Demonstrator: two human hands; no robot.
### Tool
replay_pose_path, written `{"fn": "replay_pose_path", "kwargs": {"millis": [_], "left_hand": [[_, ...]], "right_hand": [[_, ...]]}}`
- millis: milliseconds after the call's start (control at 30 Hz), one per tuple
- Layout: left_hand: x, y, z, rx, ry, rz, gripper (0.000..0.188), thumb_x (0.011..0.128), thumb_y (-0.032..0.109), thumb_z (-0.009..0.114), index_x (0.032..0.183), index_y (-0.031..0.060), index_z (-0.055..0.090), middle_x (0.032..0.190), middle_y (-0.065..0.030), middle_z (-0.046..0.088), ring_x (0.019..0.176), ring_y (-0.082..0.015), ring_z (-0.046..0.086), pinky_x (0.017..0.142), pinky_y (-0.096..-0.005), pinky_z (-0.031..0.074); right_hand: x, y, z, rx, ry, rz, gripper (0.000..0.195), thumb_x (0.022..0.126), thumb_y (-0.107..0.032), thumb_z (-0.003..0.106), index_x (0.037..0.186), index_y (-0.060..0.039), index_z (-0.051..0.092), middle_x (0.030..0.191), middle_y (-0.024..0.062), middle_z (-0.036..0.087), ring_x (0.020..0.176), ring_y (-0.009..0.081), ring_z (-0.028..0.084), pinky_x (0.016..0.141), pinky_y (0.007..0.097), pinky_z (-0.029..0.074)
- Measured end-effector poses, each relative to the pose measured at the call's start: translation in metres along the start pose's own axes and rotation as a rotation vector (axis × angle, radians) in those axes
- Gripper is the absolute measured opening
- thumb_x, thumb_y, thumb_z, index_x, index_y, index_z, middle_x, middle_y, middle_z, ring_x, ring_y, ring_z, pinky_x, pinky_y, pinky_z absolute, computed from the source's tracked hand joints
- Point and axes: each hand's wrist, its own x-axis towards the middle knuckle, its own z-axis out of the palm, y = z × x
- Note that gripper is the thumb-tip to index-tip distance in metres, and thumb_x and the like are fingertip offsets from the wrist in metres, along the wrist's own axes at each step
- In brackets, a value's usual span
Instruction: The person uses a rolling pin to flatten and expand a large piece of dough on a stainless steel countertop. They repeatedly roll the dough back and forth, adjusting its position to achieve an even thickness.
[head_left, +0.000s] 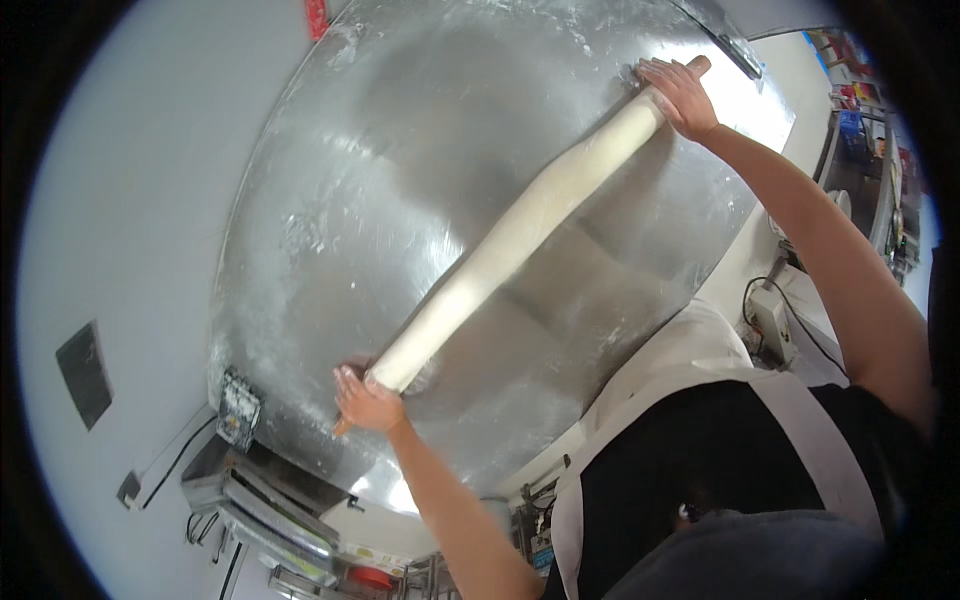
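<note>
A long sheet of pale dough (517, 232), rolled around a wooden rolling pin (700, 65), lies diagonally on a floured metal worktop (322, 285). Over the lower-left end of the roll is my left hand (369, 400), its fingers laid across the pin, whose wooden tip shows beside it. At the upper-right end, my right hand (679, 97) rests over the pin and the dough edge, with the other tip sticking out past it. The dough is thicker around the upper middle than near the ends. Flour whitens the fingers of both hands.
A flour-dusted device (239, 409), perhaps a scale, sits at the worktop's lower-left corner. A dark, long, thin tool (739, 56) lies near the upper-right edge. A white wall (135, 187) runs along the left side. Shelving and equipment stand at right, beyond the worktop.
</note>
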Motion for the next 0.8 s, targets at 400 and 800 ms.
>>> {"fn": "replay_pose_path", "kwargs": {"millis": [400, 800], "left_hand": [[0.108, -0.034, 0.004, -0.162, -0.024, -0.057, 0.049, 0.098, 0.039, 0.04, 0.122, -0.0011, 0.057, 0.121, -0.0237, 0.058, 0.111, -0.042, 0.052, 0.095, -0.0498, 0.038], [0.021, -0.028, -0.007, -0.223, -0.115, -0.414, 0.044, 0.096, 0.041, 0.042, 0.101, 0.0, 0.057, 0.097, -0.0242, 0.062, 0.09, -0.0457, 0.059, 0.078, -0.0539, 0.043]], "right_hand": [[0.084, 0.055, 0.045, -0.013, 0.079, 0.204, 0.042, 0.096, -0.037, 0.039, 0.115, -0.0075, 0.063, 0.121, 0.0131, 0.06, 0.114, 0.0322, 0.053, 0.1, 0.0493, 0.037], [0.061, 0.023, -0.005, -0.203, -0.31, 0.153, 0.045, 0.095, -0.044, 0.037, 0.085, -0.0127, 0.068, 0.082, 0.0146, 0.067, 0.084, 0.0358, 0.062, 0.072, 0.0542, 0.042]]}}
